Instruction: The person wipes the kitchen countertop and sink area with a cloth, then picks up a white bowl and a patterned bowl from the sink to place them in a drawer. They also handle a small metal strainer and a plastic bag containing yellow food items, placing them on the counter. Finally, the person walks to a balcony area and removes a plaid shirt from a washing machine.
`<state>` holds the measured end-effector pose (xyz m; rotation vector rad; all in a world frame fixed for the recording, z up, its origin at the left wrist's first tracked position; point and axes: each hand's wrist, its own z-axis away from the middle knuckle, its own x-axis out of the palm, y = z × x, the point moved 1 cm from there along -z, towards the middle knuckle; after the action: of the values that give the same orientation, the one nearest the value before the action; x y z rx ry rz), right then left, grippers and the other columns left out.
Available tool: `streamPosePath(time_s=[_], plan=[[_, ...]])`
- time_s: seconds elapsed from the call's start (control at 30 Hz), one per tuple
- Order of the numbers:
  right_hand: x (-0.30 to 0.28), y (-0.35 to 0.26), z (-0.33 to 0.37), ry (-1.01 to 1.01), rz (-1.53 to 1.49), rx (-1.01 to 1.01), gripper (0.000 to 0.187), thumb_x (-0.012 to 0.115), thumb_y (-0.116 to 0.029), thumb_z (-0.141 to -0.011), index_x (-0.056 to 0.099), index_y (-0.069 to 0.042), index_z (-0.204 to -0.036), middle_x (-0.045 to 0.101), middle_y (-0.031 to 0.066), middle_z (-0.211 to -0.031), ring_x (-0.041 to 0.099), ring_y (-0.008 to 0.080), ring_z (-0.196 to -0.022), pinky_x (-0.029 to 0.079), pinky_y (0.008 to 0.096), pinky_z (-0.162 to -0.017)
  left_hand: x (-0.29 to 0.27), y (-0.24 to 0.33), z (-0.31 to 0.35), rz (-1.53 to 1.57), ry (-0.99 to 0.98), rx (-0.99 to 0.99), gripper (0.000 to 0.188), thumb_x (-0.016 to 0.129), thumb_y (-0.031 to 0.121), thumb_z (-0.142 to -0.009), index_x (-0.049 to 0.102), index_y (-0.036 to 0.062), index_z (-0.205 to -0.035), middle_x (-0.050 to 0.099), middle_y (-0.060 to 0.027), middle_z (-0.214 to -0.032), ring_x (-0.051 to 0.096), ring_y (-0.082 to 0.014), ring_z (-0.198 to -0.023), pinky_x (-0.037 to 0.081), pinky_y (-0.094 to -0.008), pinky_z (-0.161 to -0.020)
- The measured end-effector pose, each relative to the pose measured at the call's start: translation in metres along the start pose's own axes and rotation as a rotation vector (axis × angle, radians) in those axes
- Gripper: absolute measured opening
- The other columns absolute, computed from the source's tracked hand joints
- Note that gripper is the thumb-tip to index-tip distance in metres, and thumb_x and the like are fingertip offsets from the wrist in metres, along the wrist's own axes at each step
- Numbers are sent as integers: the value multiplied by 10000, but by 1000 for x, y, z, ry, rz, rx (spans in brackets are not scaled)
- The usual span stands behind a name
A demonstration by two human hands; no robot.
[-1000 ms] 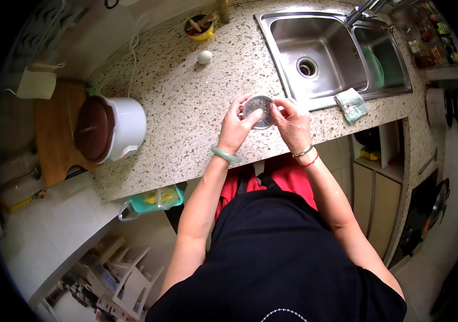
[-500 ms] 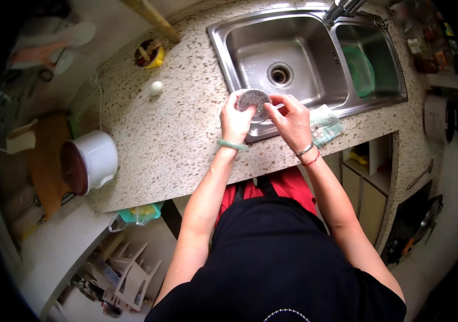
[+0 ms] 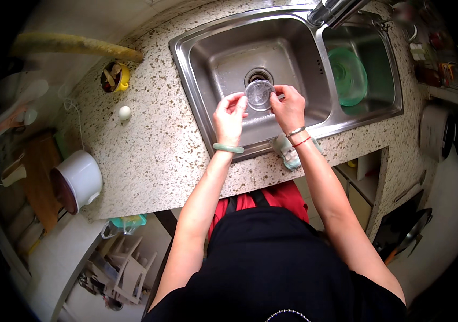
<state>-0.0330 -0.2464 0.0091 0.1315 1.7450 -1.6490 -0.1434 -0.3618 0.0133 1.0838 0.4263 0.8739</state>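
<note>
A small clear round plastic cup (image 3: 259,95) hangs over the large sink basin, in front of the drain. My right hand (image 3: 289,107) pinches its right rim between thumb and fingers. Close to the cup's left edge is my left hand (image 3: 229,119), fingers loosely bent and apart; whether a fingertip touches the rim is hard to see. The stainless steel sink (image 3: 199,102) lies beneath both hands. Under my right wrist, a pale green and white cloth (image 3: 288,153) rests on the sink's front edge.
A white egg (image 3: 125,112) sits on the speckled counter (image 3: 148,155), near a yellow cup (image 3: 124,78) with things in it. A white pot with a dark lid (image 3: 81,177) lies at the left. The smaller basin holds a green bowl (image 3: 355,80); the faucet (image 3: 328,12) is behind.
Both hands and the cup have moved farther over the basin. My left fingers have come out of the cup's front, and its face now looks clear where it showed dots before.
</note>
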Motion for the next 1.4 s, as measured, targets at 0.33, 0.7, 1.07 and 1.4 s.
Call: streamPosePath(time_s=[0.33,0.7,1.07,1.4], plan=[[36,88,-54,-64,236,44,124,661,-84,-790,670,-51,-909,674,121,-903,654,318,-811,525,411,-729,48,-88,-70,-241,125,-183,292,671,30,-857,621,31,-1144,626,-42,-852,637,-107,-642,551,-232,-581],[94,144,-86,-125,201,29,118,637,-81,-823,660,-71,-939,673,124,-956,646,335,-871,521,419,-748,49,-148,-120,-589,370,35,290,664,9,-778,651,78,-1059,667,-74,-874,652,-185,-778,526,-319,-736],[98,152,-86,-165,479,77,138,620,-146,-842,671,-135,-970,687,94,-963,659,322,-882,533,426,-736,55,-175,-128,-630,360,-79,293,644,-3,-768,660,65,-1053,683,-117,-922,662,-252,-858,526,-348,-788],[107,148,-94,-203,521,64,182,594,-104,-834,620,-149,-1009,630,116,-1011,658,368,-821,532,476,-690,57,-162,-141,-662,338,-199,265,626,17,-785,662,69,-1043,684,-116,-843,669,-280,-817,527,-376,-769]])
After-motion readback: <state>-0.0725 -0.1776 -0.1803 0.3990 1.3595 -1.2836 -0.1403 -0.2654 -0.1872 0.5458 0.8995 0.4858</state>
